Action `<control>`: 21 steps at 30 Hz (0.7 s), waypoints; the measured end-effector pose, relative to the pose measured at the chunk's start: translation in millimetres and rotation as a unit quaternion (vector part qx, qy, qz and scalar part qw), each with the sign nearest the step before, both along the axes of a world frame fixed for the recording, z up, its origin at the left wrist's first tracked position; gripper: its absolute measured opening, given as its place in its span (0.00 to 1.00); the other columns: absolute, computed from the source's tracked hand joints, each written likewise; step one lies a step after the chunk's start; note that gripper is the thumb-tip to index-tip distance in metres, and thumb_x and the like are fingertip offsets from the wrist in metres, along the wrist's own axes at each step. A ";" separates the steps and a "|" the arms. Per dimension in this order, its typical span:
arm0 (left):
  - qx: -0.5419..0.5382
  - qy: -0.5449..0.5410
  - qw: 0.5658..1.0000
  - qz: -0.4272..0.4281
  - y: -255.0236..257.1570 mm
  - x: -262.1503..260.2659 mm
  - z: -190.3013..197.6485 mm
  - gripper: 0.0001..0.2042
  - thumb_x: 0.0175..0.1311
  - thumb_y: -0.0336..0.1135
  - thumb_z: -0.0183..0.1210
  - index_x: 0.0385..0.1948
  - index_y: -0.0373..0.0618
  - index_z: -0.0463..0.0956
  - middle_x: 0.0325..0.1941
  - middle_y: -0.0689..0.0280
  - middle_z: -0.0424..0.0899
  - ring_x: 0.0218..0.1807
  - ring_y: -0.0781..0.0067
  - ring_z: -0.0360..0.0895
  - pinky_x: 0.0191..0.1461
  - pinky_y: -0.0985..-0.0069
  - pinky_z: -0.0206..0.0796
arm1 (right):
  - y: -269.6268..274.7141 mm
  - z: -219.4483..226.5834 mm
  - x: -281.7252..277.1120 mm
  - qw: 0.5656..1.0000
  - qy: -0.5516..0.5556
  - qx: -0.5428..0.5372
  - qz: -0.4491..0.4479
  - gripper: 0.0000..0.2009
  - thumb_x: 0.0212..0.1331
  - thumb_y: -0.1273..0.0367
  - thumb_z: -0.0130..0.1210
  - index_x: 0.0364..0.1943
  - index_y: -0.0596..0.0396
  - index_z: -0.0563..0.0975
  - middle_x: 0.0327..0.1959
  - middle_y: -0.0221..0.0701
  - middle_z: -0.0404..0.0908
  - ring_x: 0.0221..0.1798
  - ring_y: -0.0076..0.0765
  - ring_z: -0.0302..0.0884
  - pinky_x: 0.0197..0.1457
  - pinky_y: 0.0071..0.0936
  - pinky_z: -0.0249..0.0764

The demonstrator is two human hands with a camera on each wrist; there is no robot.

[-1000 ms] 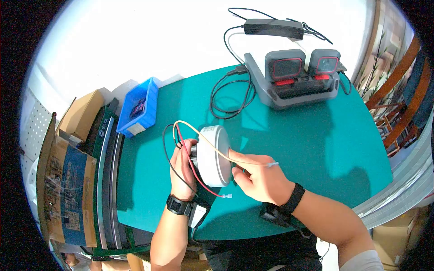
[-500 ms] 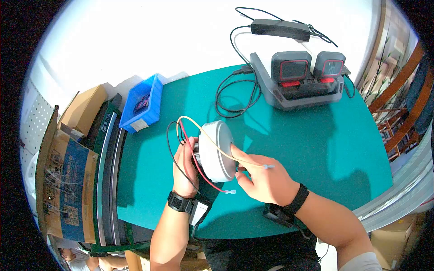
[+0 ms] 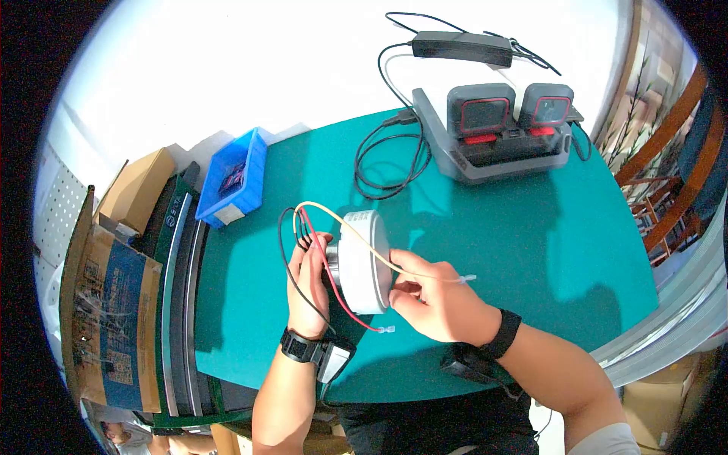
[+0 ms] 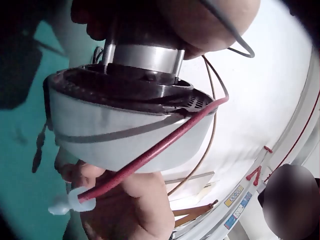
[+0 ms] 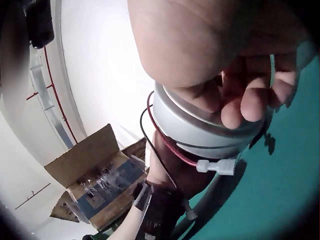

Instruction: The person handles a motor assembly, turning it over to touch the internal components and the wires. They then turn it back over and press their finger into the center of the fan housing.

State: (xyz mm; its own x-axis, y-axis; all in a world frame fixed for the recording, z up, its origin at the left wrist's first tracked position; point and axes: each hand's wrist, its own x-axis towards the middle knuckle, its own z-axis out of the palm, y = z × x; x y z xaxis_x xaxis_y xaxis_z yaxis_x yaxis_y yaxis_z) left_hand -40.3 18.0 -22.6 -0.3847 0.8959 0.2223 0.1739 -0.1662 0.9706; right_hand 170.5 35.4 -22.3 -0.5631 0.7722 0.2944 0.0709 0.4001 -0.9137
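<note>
A white drum-shaped motor (image 3: pixel 365 262) with a narrower metal end is held above the table, its flat face turned towards the right. My left hand (image 3: pixel 307 292) grips the metal end. Against the flat face lie the bent fingers and thumb of my right hand (image 3: pixel 440 299); whether they pinch something there I cannot tell. A red wire (image 4: pixel 160 147) ends in a clear plastic connector (image 5: pixel 215 166). The yellow wire (image 3: pixel 341 218) loops over the drum towards the right hand. A black wire (image 3: pixel 286 262) hangs over the left hand.
The green table (image 3: pixel 485 243) carries a blue bin (image 3: pixel 254 182) with small items at back left. A grey-black device with two hinged red-trimmed units (image 3: pixel 500 163) stands at back right, beside a coiled black cable (image 3: pixel 360 178). Cardboard boxes (image 3: pixel 114 303) line the left edge.
The right index finger, pointing at the flat face earlier, is now bent beside the thumb there. The motor tilted a little and came back upright, while the left hand kept its grip.
</note>
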 end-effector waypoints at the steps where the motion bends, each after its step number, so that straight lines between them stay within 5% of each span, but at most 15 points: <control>1: 0.035 0.077 0.996 0.004 -1.2 -1.0 -1.8 0.18 0.72 0.46 0.51 0.43 0.38 0.78 0.45 0.63 0.80 0.49 0.73 0.72 0.56 0.74 0.60 | -1.0 1.8 -0.1 1.000 0.000 0.000 0.002 0.22 0.55 0.75 0.52 0.57 0.60 0.66 0.28 0.47 0.81 0.29 0.55 0.81 0.31 0.43 0.75; 2: 0.070 0.153 0.986 0.008 -1.5 -2.1 -3.9 0.17 0.72 0.45 0.50 0.43 0.38 0.78 0.45 0.63 0.80 0.49 0.73 0.72 0.57 0.75 0.60 | -1.9 3.8 -0.4 1.000 -0.019 0.014 -0.008 0.21 0.55 0.75 0.52 0.56 0.60 0.67 0.28 0.47 0.81 0.30 0.55 0.81 0.31 0.42 0.74; 7: 0.032 -0.010 0.999 -0.002 2.7 3.9 -1.7 0.18 0.73 0.47 0.49 0.43 0.39 0.77 0.37 0.72 0.76 0.39 0.81 0.67 0.44 0.79 0.59 | -1.5 5.0 0.5 1.000 -0.001 0.007 -0.009 0.20 0.56 0.74 0.53 0.55 0.61 0.69 0.25 0.45 0.80 0.27 0.47 0.81 0.30 0.38 0.73; 10: -0.006 0.021 1.000 0.012 -1.2 5.8 6.2 0.18 0.74 0.48 0.48 0.42 0.40 0.76 0.33 0.73 0.73 0.36 0.83 0.65 0.42 0.81 0.57 | 1.0 10.8 3.4 0.996 0.002 -0.081 0.026 0.20 0.57 0.73 0.54 0.54 0.62 0.70 0.24 0.39 0.81 0.25 0.33 0.79 0.29 0.32 0.73; 12: -0.002 -0.028 1.000 0.000 -0.3 7.1 5.2 0.18 0.74 0.48 0.47 0.42 0.40 0.76 0.32 0.74 0.72 0.35 0.83 0.64 0.40 0.81 0.57 | -0.1 18.0 3.0 0.966 0.029 -0.255 0.033 0.20 0.58 0.72 0.55 0.56 0.63 0.70 0.24 0.32 0.80 0.26 0.23 0.75 0.30 0.25 0.71; 15: 0.007 -0.026 1.000 -0.006 0.8 6.2 4.8 0.17 0.75 0.47 0.47 0.40 0.42 0.75 0.30 0.76 0.70 0.32 0.85 0.61 0.35 0.82 0.54 | -0.5 15.4 1.0 0.953 0.053 -0.297 0.011 0.20 0.59 0.73 0.55 0.56 0.64 0.71 0.26 0.30 0.80 0.27 0.22 0.75 0.32 0.22 0.70; 19: -0.024 -0.010 1.000 0.000 0.0 5.3 7.4 0.25 0.75 0.55 0.40 0.42 0.40 0.76 0.32 0.71 0.75 0.34 0.81 0.67 0.38 0.80 0.59 | -4.0 12.8 -0.4 0.981 0.040 -0.190 -0.024 0.19 0.60 0.73 0.55 0.56 0.63 0.72 0.24 0.30 0.79 0.25 0.22 0.72 0.30 0.22 0.69; 21: -0.055 -0.012 0.998 -0.001 -3.9 5.5 12.5 0.30 0.74 0.61 0.36 0.44 0.40 0.77 0.35 0.68 0.77 0.35 0.78 0.70 0.41 0.78 0.62 | -2.2 5.4 1.0 0.999 -0.012 0.006 -0.046 0.15 0.61 0.73 0.54 0.51 0.62 0.76 0.24 0.28 0.78 0.25 0.19 0.70 0.29 0.22 0.68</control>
